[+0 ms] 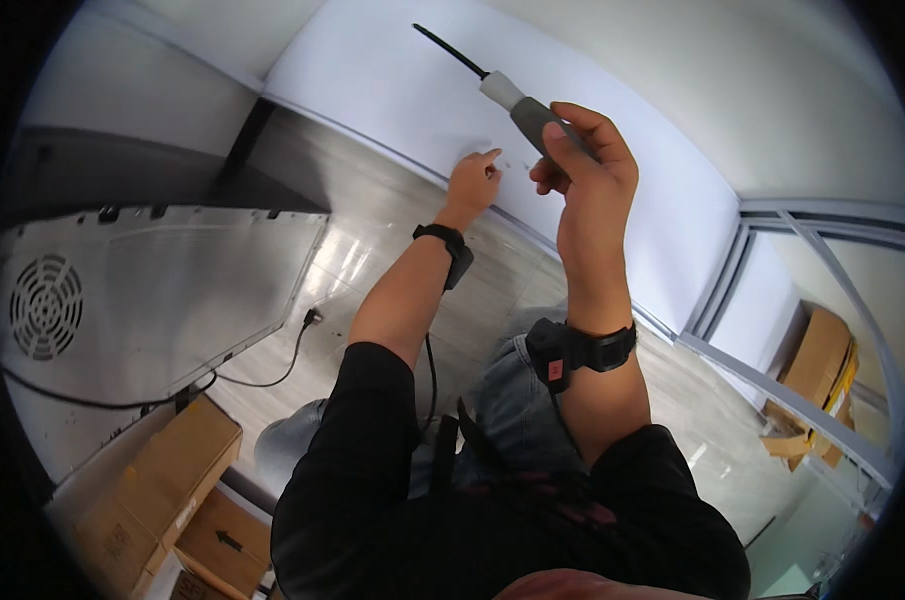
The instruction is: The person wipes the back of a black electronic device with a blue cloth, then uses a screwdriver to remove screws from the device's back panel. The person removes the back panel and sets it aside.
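Observation:
My right hand (pixel 592 165) is closed around the dark grey handle of a screwdriver (pixel 502 90), raised above the white tabletop (pixel 372 90). Its light grey collar and long black shaft point up and to the left. My left hand (pixel 470 188) reaches over the near edge of the tabletop. The index finger is stretched out and stands apart from the thumb, while the other fingers curl in and are partly hidden. Just right of that fingertip lie a few tiny dark items (pixel 526 167), too small to name.
A metal cabinet panel (pixel 172 300) with a round vent stands at left, a black cable (pixel 282 370) beside it. Cardboard boxes (pixel 177 470) sit at lower left. On the right, a metal frame (pixel 772 380) runs past another cardboard box (pixel 820 355).

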Tool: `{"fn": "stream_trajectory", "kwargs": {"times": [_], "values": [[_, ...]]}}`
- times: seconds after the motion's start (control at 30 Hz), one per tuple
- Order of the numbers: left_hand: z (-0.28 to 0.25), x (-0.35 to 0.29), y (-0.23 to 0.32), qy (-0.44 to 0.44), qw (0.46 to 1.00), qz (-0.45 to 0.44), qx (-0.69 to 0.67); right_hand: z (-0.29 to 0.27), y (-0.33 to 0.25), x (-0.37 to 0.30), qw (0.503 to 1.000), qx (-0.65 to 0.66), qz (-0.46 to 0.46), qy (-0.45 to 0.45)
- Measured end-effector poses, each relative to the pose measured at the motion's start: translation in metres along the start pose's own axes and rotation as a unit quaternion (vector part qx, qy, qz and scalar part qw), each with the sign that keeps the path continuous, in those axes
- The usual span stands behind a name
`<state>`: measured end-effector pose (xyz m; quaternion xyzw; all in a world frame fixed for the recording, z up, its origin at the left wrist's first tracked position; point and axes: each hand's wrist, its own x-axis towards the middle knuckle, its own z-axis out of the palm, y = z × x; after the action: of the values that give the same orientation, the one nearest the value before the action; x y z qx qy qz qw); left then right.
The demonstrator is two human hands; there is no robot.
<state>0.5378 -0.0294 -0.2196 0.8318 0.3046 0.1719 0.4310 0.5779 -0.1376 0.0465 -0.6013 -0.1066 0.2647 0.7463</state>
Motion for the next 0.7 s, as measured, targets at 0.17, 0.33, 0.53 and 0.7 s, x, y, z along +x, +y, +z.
{"fn": "stream_trajectory", "kwargs": {"times": [0.17, 0.33, 0.53, 0.7], "values": [[-0.099, -0.021, 0.020, 0.058, 0.972, -0.065, -0.218, 0.030, 0.012, -0.010, 0.998, -0.020, 0.011, -0.062], [-0.257, -0.058, 0.074, 0.137, 0.893, -0.091, -0.420, 0.067, 0.016, -0.042, 0.991, -0.033, -0.011, -0.130], [-0.342, -0.121, 0.105, 0.189, 0.833, -0.029, -0.518, 0.099, 0.035, -0.090, 0.969, 0.010, -0.030, -0.246], [-0.353, -0.131, 0.105, 0.224, 0.818, -0.013, -0.530, 0.110, 0.044, -0.120, 0.961, 0.003, -0.045, -0.272]]}}
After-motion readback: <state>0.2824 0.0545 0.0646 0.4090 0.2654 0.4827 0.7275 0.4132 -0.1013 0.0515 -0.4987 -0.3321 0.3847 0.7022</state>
